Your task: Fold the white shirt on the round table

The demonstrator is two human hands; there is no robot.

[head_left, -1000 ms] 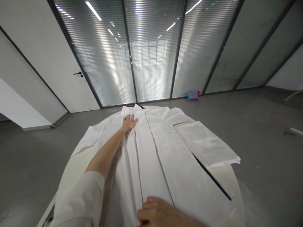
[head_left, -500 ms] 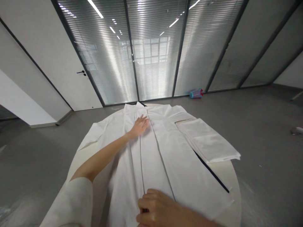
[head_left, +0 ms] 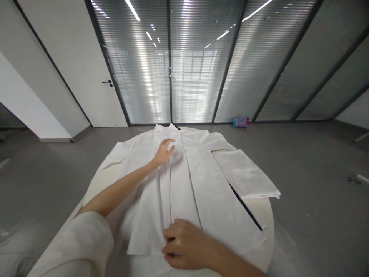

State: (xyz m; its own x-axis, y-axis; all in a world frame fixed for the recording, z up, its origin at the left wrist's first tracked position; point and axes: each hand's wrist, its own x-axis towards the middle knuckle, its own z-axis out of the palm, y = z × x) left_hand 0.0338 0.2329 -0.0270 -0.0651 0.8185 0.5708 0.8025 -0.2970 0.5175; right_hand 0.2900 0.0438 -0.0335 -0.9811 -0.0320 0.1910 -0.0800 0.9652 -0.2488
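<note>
White garment [head_left: 215, 192] lies spread on table [head_left: 264, 211]; left hand [head_left: 163, 153] half-open at upper front, right hand [head_left: 186, 244] curled near hem [head_left: 144, 251], grip unclear. Likely straightening; next move calls for even tension.

L sleeve [head_left: 83, 234]: off-white, plain, loose, stops approx. at elbow, w/ curved seam or fold line nr bottom of view. L hand [head_left: 163, 154] & forearm [head_left: 123, 190] bare; R hand [head_left: 188, 244] & wrist [head_left: 215, 256] bare too.

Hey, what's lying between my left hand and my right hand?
The head view shows just the front of the white shirt between your left hand and right hand; nothing else lies on that stretch.
</note>
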